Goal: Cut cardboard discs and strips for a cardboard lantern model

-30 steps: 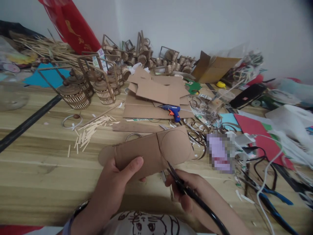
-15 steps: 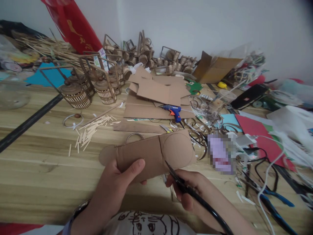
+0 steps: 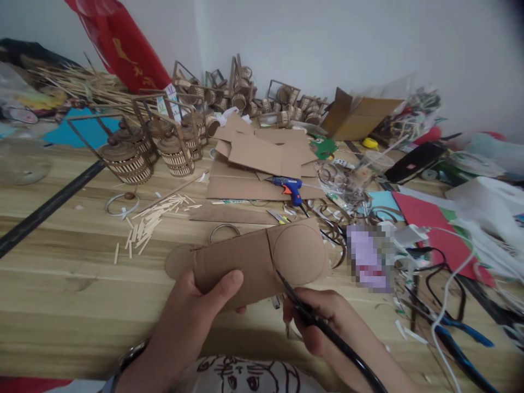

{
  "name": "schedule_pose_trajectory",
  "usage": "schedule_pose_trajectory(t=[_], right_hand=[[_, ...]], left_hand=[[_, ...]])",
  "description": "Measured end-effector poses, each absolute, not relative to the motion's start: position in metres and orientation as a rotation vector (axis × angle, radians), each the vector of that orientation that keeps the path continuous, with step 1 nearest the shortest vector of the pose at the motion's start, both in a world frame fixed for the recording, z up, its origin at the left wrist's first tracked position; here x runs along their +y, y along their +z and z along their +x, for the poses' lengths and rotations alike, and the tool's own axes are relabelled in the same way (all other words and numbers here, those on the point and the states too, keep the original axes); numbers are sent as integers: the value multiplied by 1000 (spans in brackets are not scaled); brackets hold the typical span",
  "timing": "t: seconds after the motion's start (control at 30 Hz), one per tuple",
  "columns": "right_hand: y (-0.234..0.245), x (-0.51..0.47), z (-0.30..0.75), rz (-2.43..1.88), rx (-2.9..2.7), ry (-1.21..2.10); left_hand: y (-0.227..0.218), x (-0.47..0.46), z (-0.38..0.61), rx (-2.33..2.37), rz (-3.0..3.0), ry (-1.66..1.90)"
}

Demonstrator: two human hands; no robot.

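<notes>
My left hand grips a strip of brown cardboard, thumb on top and fingers underneath. A drawn circle marks the strip's right end, and its left end is rounded. In my right hand are black-handled scissors, their dark blade lying over the cardboard beside the circle. A dark line, which looks like a cut, runs from the blade to the strip's upper edge. The lower blade is mostly hidden. Just behind the strip lies a metal ring.
A blue glue gun rests on stacked cardboard, with a yellow cutter knife nearby. Small wooden sticks and lidded baskets are on the left. Blue-handled pliers, cables and red paper occupy the right.
The cardboard and both hands have shifted only very slightly. My right hand and the scissors sit a touch lower, with the blade still at the same line.
</notes>
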State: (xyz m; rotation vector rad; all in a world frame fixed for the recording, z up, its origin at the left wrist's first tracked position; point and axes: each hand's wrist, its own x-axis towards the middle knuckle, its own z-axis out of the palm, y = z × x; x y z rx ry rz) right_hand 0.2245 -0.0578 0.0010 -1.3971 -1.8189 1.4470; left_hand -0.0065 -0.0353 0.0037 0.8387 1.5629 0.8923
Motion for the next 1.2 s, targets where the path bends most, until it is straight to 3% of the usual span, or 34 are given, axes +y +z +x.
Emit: schedule_pose_trajectory(t=[1.2], right_hand=[[-17, -59, 220, -1386, -1774, 1411]], left_hand=[[6, -36, -7, 1551, 992, 849]])
